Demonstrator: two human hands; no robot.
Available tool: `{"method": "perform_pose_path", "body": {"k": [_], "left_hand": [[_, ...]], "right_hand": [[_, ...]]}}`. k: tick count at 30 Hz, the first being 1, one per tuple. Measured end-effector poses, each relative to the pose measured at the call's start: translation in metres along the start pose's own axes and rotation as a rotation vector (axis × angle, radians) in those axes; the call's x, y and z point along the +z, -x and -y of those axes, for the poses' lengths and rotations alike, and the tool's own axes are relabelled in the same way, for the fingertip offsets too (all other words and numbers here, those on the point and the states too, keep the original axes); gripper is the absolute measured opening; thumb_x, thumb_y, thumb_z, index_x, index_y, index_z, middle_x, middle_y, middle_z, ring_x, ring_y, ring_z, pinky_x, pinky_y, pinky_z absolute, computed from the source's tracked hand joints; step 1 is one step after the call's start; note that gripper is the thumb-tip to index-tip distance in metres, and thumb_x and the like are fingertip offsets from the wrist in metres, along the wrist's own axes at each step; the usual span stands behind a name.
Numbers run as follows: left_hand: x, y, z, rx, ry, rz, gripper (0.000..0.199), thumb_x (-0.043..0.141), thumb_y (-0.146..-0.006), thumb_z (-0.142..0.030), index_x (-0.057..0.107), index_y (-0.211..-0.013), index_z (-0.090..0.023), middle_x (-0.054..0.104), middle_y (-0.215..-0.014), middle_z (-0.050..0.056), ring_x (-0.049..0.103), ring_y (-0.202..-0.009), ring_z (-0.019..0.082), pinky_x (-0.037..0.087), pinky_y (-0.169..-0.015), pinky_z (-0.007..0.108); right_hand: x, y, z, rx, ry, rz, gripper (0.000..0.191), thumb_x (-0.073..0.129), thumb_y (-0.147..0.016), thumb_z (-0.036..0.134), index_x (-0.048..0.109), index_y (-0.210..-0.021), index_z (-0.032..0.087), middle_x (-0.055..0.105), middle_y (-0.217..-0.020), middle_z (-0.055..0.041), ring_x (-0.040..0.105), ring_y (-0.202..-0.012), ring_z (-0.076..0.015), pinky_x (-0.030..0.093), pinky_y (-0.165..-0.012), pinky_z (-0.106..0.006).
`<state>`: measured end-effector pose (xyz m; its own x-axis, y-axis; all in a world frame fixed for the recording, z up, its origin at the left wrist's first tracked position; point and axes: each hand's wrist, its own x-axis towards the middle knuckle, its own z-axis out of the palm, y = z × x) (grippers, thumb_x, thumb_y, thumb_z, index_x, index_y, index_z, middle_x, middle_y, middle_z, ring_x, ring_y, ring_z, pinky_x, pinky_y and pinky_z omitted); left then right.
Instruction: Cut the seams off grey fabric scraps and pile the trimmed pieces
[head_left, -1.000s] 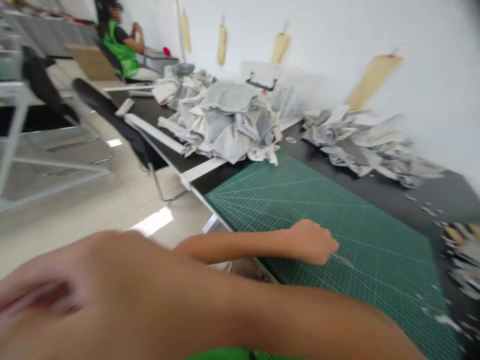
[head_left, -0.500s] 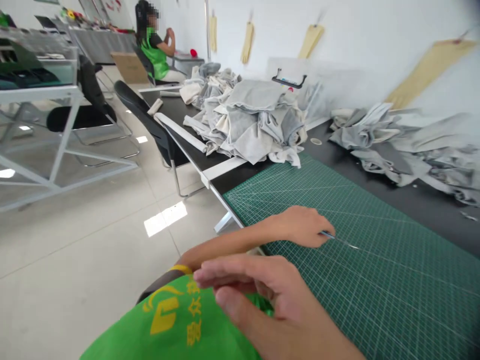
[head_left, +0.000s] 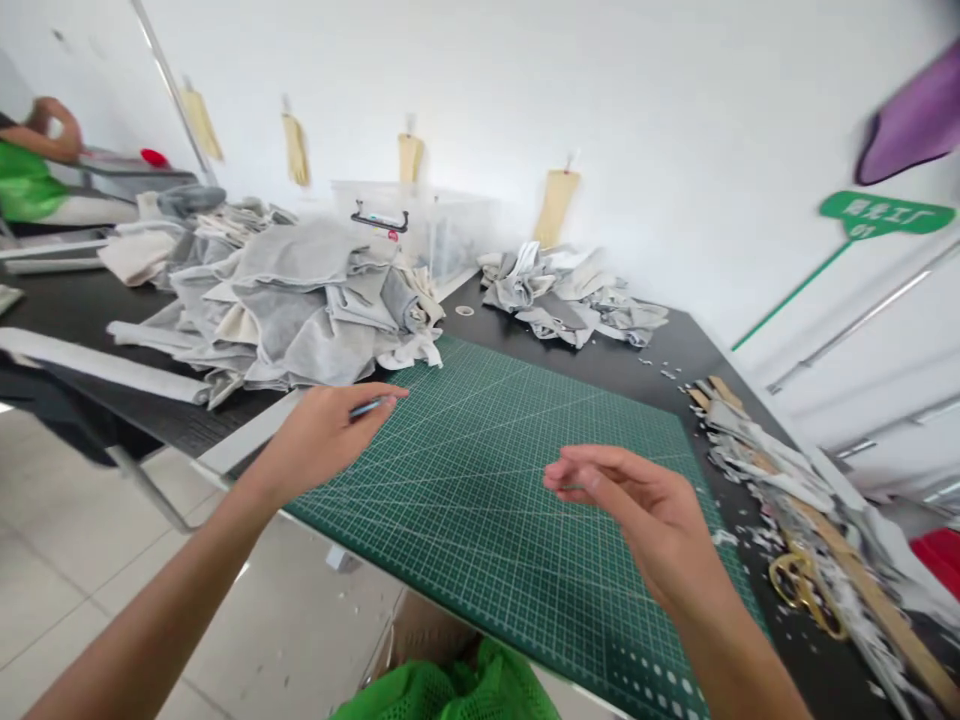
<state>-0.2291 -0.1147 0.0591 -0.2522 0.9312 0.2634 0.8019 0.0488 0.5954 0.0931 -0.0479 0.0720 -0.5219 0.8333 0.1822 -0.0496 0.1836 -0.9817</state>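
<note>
- Gripping a tool [head_left: 367,408] in the left hand [head_left: 319,435], aimed lengthwise rightward above the mat [head_left: 480,540].
- Nearer, with that hand, to the cloth [head_left: 300,270] just beyond.
- Holding the right hand [head_left: 652,510] empty, loosely curled, well apart.

Slim tool [head_left: 367,408] looks smooth, mat [head_left: 495,440] matt plas., cloth pile [head_left: 300,290] matt, scissors [head_left: 805,588] glossy met.
</note>
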Motion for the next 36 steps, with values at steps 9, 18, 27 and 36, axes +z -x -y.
{"method": "perform_pose_path", "body": {"k": [9,18,27,36], "left_hand": [[0.074,-0.066,0.004,0.087,0.110,0.110,0.050,0.037,-0.094,-0.049,0.070,-0.113,-0.017,0.072,-0.110,0.004,0.065,-0.102,0.025,0.046,-0.091,0.032],[0.119,-0.058,0.036,0.140,0.181,0.179,0.038,0.044,-0.094,-0.044,0.071,-0.113,-0.025,0.073,-0.110,0.001,0.067,-0.101,0.023,0.047,-0.091,0.031],[0.122,-0.061,0.042,0.160,0.256,0.179,0.035,0.044,-0.096,-0.040,0.067,-0.119,-0.028,0.072,-0.112,-0.002,0.067,-0.100,0.020,0.049,-0.090,0.029],[0.119,-0.063,0.037,0.095,0.282,0.218,0.028,0.049,-0.096,-0.034,0.067,-0.117,-0.038,0.074,-0.099,-0.009,0.069,-0.089,0.014,0.050,-0.084,0.023]], "right_hand": [[-0.079,-0.044,-0.047,-0.019,0.345,-0.215,0.027,0.063,-0.085,0.041,0.070,-0.101,0.020,0.075,-0.096,-0.0088,0.071,-0.095,-0.0242,0.059,-0.084,-0.040],[-0.108,-0.119,-0.150,-0.034,0.612,-0.305,0.028,0.059,-0.080,0.036,0.071,-0.096,0.016,0.075,-0.096,-0.0115,0.071,-0.091,-0.0266,0.056,-0.087,-0.046],[-0.132,-0.241,-0.218,-0.142,0.827,-0.547,0.045,0.053,-0.074,0.029,0.061,-0.116,0.012,0.067,-0.112,-0.0157,0.066,-0.101,-0.0271,0.054,-0.088,-0.044],[-0.190,-0.354,-0.218,-0.238,1.121,-0.648,0.054,0.048,-0.081,0.029,0.047,-0.130,0.008,0.053,-0.130,-0.0223,0.046,-0.125,-0.0340,0.035,-0.107,-0.050]]}}
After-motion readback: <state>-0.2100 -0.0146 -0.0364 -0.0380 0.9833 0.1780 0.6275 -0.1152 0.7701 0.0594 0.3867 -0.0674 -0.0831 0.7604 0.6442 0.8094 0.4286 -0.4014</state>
